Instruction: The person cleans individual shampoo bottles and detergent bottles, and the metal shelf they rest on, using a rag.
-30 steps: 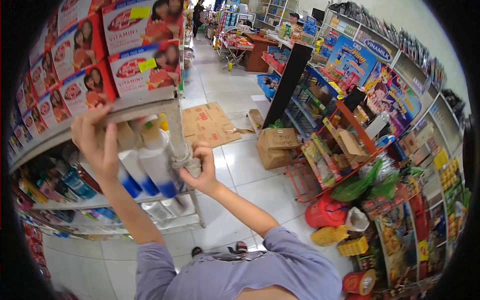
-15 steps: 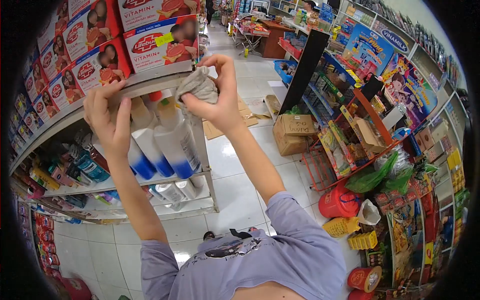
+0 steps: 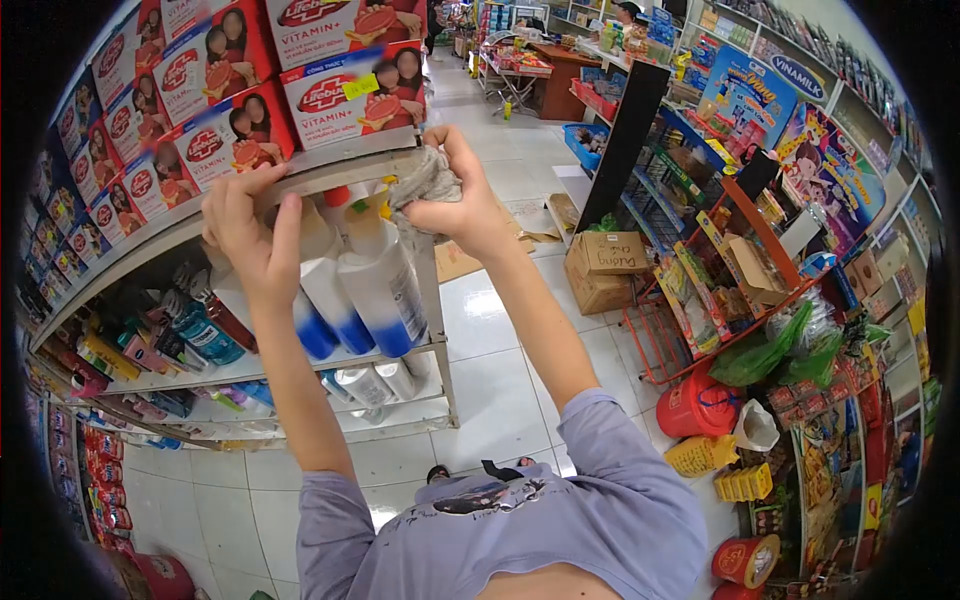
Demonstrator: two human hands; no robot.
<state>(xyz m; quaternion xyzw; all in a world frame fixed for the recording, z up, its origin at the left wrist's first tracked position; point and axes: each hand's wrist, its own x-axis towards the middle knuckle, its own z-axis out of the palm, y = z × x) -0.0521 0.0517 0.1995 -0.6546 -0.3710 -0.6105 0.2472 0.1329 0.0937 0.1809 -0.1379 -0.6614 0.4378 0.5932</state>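
My right hand [image 3: 468, 205] grips a crumpled grey cloth [image 3: 428, 180] against the corner of the metal shelf [image 3: 330, 172]. Its fingers curl over the far side of the cloth, partly hidden. At the same shelf's front edge, my left hand [image 3: 252, 235] rests its fingertips, thumb held apart, with nothing in its grasp. Just above both hands are stacked red and white soap boxes [image 3: 345, 95], one bearing a yellow price tag [image 3: 361, 86]. Behind and below my left hand stand white bottles with blue bases [image 3: 383, 290].
Lower shelf levels hold more bottles [image 3: 205, 330]. Across the tiled aisle [image 3: 490, 310] are a cardboard box [image 3: 605, 265], a red rack [image 3: 650, 345] of goods, and a red bucket [image 3: 695, 400]. Farther back, a person [image 3: 628, 14] is partly visible near the counter.
The view has shifted, so shelf and hands appear farther right and lower. My right hand keeps the cloth at the shelf corner, its bundle looking flatter. The left hand stays on the edge.
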